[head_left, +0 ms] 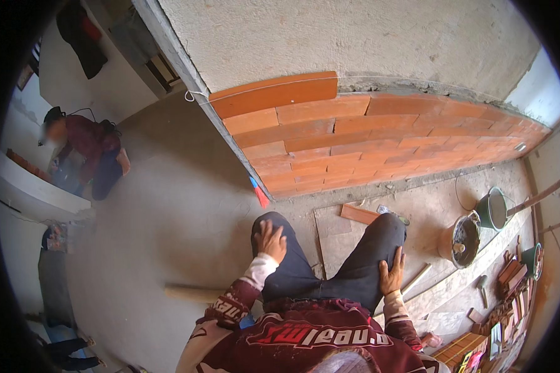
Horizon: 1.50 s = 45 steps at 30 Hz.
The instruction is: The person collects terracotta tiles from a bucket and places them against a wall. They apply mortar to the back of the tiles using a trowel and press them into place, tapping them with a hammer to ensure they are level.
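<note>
My left hand [271, 239] rests flat on my left knee, fingers spread, holding nothing. On my right thigh lies my right hand [392, 273], also flat and holding nothing. I am in dark trousers and a dark red patterned top, facing a low orange brick wall [379, 140] built against a grey plastered wall. A white guide string [261, 87] runs along the top course. One loose brick [358, 214] lies on the floor just ahead of my right knee.
A grey bucket [460, 241] and a green bucket [493, 210] with a long handle stand at right, beside tools and stacked bricks [510, 292]. A wooden stick [190, 292] lies left of me. Another person [87, 155] crouches far left.
</note>
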{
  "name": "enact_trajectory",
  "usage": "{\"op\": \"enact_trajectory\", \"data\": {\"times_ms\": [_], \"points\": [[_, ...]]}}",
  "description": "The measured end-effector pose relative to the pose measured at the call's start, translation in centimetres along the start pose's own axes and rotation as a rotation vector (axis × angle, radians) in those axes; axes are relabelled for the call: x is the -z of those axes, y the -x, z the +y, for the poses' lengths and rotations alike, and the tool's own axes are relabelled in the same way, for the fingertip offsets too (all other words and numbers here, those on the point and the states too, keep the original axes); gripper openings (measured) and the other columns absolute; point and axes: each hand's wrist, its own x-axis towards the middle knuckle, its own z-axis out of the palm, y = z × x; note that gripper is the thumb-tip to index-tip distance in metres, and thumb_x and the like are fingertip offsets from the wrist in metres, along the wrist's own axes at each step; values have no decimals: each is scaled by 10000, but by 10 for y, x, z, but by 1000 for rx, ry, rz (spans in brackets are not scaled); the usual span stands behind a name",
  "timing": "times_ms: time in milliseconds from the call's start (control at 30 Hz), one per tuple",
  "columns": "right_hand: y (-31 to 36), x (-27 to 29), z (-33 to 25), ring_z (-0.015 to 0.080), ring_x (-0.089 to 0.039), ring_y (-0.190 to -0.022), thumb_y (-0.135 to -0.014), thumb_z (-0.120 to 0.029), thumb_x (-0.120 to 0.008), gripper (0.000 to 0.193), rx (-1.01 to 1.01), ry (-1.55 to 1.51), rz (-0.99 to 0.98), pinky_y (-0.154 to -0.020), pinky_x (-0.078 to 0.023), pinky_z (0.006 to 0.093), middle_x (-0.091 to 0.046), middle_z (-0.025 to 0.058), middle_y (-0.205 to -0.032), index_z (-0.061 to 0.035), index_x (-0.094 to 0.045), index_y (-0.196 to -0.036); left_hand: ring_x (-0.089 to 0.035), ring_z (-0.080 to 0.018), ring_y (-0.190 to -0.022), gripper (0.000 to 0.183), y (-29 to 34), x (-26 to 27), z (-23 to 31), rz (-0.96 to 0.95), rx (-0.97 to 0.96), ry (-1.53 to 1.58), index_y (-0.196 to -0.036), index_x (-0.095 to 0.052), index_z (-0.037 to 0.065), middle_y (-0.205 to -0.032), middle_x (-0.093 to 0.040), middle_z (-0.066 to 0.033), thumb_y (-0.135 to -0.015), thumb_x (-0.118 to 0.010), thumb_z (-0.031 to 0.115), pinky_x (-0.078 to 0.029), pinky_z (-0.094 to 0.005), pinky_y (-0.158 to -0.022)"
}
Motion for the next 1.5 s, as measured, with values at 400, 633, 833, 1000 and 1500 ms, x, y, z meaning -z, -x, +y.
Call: {"op": "enact_trajectory", "data": {"times_ms": [400,633,833,1000,1500], "points": [[1,-4,-14,451,-349,-1360,-822,-361,-699,725,53,-47,168,-1116,-309,479,-307,303,-1482,-57,-433,-1425,-663,-190,-900,416,-178,94,114,51,411,1385,-1103,-621,99,-1022,-692,-64,-899,-645,461,-455,-393,-779],[6,3,-9,447,-347,-1357,-814,-362,-701,722,36,-87,170,-1117,-302,481,-316,300,-1470,-56,-439,-1413,-637,-208,-969,281,-186,90,114,40,423,1399,-1116,-585,148,-1061,-660,-42,-933,-594,361,-430,-401,-826],[7,5,-6,442,-342,-1360,-811,-354,-706,722,28,-123,167,-1120,-297,479,-311,292,-1470,-59,-437,-1412,-606,-209,-1067,350,-179,76,129,-53,384,1543,-1177,-575,105,-1145,-649,-52,-909,-624,325,-440,-408,-865],[8,9,3,440,-340,-1360,-814,-372,-707,729,40,-121,185,-1122,-294,482,-312,285,-1468,-63,-432,-1414,-645,-160,-861,275,-160,58,131,-106,289,1260,-982,-673,84,-960,-695,-24,-868,-702,332,-460,-334,-708],[-6,15,15,437,-223,-1433,-838,-428,-678,934,-21,-115,42,-1172,-203,461,-245,287,-1534,-9,-202,-1524,-150,-439,-1452,926,-54,22,60,-240,157,-207,-1536,-232,135,-1574,-172,-251,-825,-651,554,-217,-591,-1139]]}}
